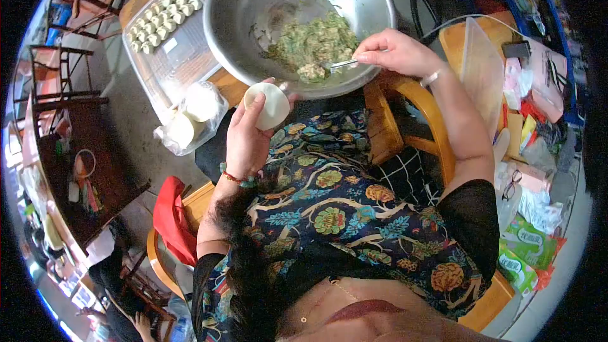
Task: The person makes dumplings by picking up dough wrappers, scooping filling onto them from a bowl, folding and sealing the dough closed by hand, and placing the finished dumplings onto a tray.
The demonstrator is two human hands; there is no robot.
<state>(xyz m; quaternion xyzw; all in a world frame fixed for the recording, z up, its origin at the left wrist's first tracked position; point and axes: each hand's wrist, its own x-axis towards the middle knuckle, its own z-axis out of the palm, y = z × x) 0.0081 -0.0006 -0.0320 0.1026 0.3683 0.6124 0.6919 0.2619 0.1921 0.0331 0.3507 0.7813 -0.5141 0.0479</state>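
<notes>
My left hand (pixel 248 130) holds a round white dumpling wrapper (pixel 273 106) just in front of the large metal bowl (pixel 218 44). The thumb lies over the wrapper's face. In my right hand (pixel 392 54) is the handle of a metal spoon (pixel 345 63), over the bowl's right side. Its tip reaches into a greenish minced filling (pixel 316 41), and a lump sits around it. A plastic bag of round white wrappers (pixel 202 101) lies left of my left hand. Further back, several folded dumplings (pixel 166 16) stand in rows on a clear tray (pixel 180 63).
The bowl and tray rest on a wooden table (pixel 228 85). Wooden chair arms (pixel 437 126) curve beside me, with a red cloth (pixel 170 218) on the left. Packets and glasses (pixel 512 185) crowd a surface at right. Another person's hand (pixel 140 324) shows at lower left.
</notes>
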